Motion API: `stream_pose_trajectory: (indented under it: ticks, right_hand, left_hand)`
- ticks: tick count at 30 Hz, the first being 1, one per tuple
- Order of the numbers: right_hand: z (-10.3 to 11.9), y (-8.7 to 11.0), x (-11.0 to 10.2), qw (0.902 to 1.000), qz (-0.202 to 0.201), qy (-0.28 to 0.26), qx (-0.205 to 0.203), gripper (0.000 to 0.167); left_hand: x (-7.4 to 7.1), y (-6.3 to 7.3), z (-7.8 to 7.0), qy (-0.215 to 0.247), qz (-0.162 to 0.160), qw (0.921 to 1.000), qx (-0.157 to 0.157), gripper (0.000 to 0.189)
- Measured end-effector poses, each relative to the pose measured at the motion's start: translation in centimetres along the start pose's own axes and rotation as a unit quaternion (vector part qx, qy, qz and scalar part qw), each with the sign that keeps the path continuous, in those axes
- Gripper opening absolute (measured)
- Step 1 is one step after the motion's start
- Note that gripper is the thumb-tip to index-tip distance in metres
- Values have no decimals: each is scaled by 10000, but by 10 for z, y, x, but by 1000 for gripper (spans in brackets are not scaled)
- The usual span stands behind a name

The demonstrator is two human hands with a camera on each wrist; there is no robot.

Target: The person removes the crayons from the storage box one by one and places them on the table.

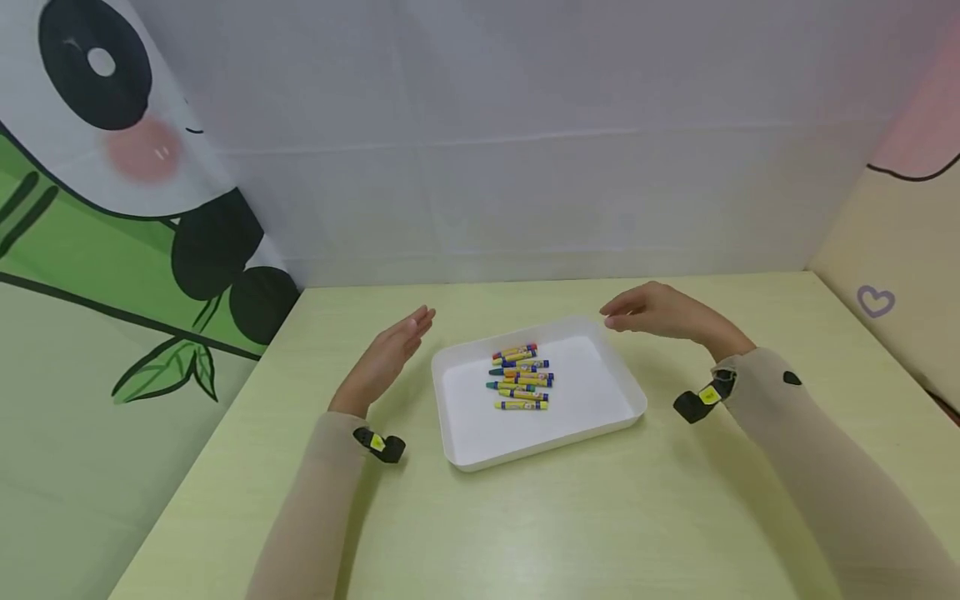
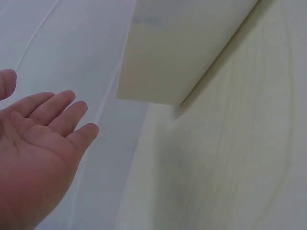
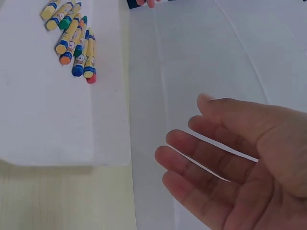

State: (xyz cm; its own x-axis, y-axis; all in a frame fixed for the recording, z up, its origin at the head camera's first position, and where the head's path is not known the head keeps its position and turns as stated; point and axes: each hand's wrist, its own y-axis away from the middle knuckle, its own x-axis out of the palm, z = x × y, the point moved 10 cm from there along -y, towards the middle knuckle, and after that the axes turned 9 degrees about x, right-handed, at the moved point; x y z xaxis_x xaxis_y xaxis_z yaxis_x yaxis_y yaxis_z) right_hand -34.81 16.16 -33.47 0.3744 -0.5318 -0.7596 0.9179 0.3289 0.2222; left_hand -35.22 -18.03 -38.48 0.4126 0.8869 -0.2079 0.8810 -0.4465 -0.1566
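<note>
A white tray (image 1: 588, 396) lies slightly turned on the table. Several crayons (image 1: 522, 406) in yellow wrappers, with red, yellow, orange, blue and green tips, form a loose column left of its middle. Off the tray's left side, my left hand (image 1: 386, 362) is raised with its fingers extended, holding nothing. Its bare palm (image 2: 38, 153) faces the tray's outer wall (image 2: 168, 57) in the left wrist view. My right hand (image 1: 660, 312) hovers near the far right corner, fingers loosely bent. Nothing lies between its thumb and fingers (image 3: 206, 158) in the right wrist view.
The pale yellow-green table (image 1: 570, 525) runs back to a light grey cloth wall (image 1: 487, 200). Printed panels stand at the left (image 1: 172, 333) and right (image 1: 900, 250). Each sleeve carries a small black wrist camera, one at the left cuff (image 1: 386, 448).
</note>
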Motion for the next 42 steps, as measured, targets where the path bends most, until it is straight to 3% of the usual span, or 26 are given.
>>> stream_pose_trajectory:
  ticks: [4, 6, 11, 20, 32, 42]
  right_hand:
    - [14, -17, 16, 9990, 353, 242, -116, 35]
    - [22, -24, 24, 9976, 541, 351, -233, 32]
    - [41, -36, 47, 9931, 1021, 412, -393, 23]
    - [63, -43, 93, 9775, 1728, 1084, -543, 11]
    - [63, -48, 132, 9624, 1951, 1855, -369, 3]
    - [62, -44, 139, 9623, 1919, 1909, -270, 9]
  left_hand:
    - [6, -3, 13, 676, -80, 9974, -219, 54]
    - [9, -5, 19, 793, -111, 9963, -298, 53]
    - [17, -7, 30, 884, -90, 9951, -435, 52]
    - [21, -7, 38, 1037, -76, 9928, -588, 50]
    - [18, -4, 50, 1011, -371, 9909, -809, 45]
    - [21, -1, 49, 919, -194, 9933, -680, 46]
